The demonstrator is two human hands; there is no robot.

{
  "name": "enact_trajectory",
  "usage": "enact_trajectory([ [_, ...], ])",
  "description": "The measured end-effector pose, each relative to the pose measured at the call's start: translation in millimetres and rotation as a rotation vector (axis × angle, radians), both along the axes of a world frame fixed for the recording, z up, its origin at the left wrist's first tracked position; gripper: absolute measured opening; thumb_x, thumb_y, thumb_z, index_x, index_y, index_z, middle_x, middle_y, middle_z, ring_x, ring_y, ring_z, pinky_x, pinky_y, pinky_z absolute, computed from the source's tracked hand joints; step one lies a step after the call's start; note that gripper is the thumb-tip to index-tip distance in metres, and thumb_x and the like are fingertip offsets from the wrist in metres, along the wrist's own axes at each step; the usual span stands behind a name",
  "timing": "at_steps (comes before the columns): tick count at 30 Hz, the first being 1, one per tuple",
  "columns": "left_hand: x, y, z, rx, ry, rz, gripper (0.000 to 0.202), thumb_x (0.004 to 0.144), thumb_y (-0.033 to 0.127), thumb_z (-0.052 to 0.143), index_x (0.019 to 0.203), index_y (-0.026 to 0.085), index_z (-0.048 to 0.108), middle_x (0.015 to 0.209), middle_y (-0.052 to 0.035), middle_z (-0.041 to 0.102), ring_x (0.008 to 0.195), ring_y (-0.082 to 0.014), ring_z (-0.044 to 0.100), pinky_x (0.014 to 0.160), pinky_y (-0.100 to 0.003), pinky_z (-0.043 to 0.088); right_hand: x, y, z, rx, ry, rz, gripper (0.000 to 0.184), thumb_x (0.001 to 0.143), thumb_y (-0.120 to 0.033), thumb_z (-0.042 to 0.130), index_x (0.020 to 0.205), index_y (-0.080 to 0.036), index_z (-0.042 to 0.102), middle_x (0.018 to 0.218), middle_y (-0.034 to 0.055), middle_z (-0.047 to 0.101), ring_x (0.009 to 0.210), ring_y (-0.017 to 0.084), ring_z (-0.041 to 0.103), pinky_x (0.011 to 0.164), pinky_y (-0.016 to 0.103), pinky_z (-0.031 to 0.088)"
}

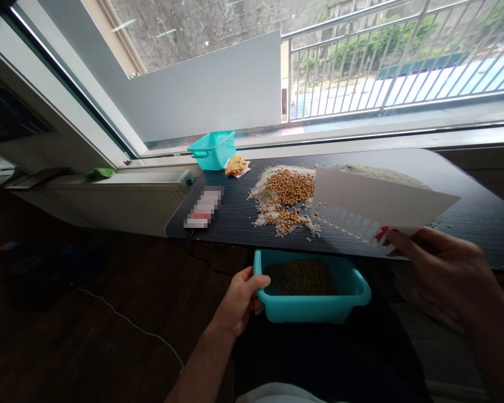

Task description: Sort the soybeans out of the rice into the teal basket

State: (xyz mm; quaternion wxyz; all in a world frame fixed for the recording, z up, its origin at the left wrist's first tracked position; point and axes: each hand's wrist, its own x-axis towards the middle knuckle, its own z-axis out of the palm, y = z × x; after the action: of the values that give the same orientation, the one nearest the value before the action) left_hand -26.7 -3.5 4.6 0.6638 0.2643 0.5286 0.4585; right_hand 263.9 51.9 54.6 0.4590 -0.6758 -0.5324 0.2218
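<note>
My left hand (241, 296) grips the left rim of a turquoise plastic tub (315, 309), thumb over the edge. Dried round beans (304, 277) cover the tub's bottom, just below the table's front edge. Pinched in my right hand (432, 254) is a white sheet with a row of slots (378, 196), tilted over the table. To the sheet's left lies a pile of yellow beans (292, 187) mixed with white rice (258, 193). Another heap of pale grains (382, 173) shows behind the sheet, partly hidden by it.
On the dark table (235, 215) stand a second turquoise tub (218, 150) and a crumpled yellow cloth (237, 165) at the back left. A blurred, pixelated object (204, 207) lies near the left edge. Behind is a window; a radiator (151, 178) is at the left.
</note>
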Motion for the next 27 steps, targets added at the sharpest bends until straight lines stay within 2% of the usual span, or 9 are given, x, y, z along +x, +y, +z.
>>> enact_trajectory([
  [3, 3.3, -0.1, -0.1, 0.001, -0.014, -0.014, 0.030, 0.060, 0.035, 0.078, 0.068, 0.019, 0.055, 0.040, 0.0109, 0.040, 0.034, -0.0040, 0.030, 0.036, -0.019, 0.021, 4.8, 7.8, 0.2, -0.053, 0.060, -0.015, 0.029, 0.066, -0.050, 0.071, 0.075, -0.023, 0.078, 0.066, 0.0025, 0.075, 0.067, 0.023, 0.070, 0.069, 0.033, 0.056],
  [7, 5.1, 0.5, -1.4, -0.002, -0.012, -0.022, 0.032, 0.059, 0.036, 0.080, 0.068, 0.019, 0.054, 0.041, 0.0111, 0.040, 0.034, -0.0042, 0.030, 0.036, -0.019, 0.022, 5.5, 20.8, -5.5, -0.046, 0.107, -0.046, 0.028, 0.065, -0.048, 0.071, 0.074, -0.022, 0.077, 0.066, 0.0025, 0.074, 0.067, 0.021, 0.068, 0.068, 0.031, 0.053],
  [13, 5.5, 1.3, -2.6, -0.008, -0.016, -0.023, 0.033, 0.059, 0.037, 0.080, 0.069, 0.019, 0.054, 0.042, 0.0112, 0.040, 0.035, -0.0041, 0.030, 0.036, -0.018, 0.022, 0.6, 25.7, -15.6, -0.009, 0.184, 0.023, 0.037, 0.059, -0.057, 0.076, 0.076, -0.023, 0.079, 0.063, 0.0012, 0.073, 0.059, 0.020, 0.064, 0.060, 0.033, 0.052],
  [21, 7.3, 2.1, 0.4, -0.014, -0.007, -0.031, 0.032, 0.058, 0.036, 0.079, 0.068, 0.019, 0.054, 0.039, 0.0110, 0.040, 0.034, -0.0045, 0.030, 0.036, -0.019, 0.022, -11.7, 16.2, -8.2, -0.007, 0.275, 0.158, 0.043, 0.054, -0.065, 0.081, 0.064, -0.024, 0.077, 0.063, 0.0010, 0.071, 0.061, 0.017, 0.062, 0.064, 0.032, 0.054],
  [27, 6.5, 2.3, -1.5, -0.007, -0.020, -0.030, 0.031, 0.059, 0.035, 0.079, 0.069, 0.019, 0.055, 0.039, 0.0106, 0.042, 0.034, -0.0045, 0.031, 0.037, -0.019, 0.023, -12.0, 22.5, -6.9, -0.012, 0.283, 0.136, 0.049, 0.049, -0.069, 0.081, 0.064, -0.023, 0.076, 0.062, 0.0005, 0.070, 0.061, 0.017, 0.061, 0.063, 0.031, 0.053],
])
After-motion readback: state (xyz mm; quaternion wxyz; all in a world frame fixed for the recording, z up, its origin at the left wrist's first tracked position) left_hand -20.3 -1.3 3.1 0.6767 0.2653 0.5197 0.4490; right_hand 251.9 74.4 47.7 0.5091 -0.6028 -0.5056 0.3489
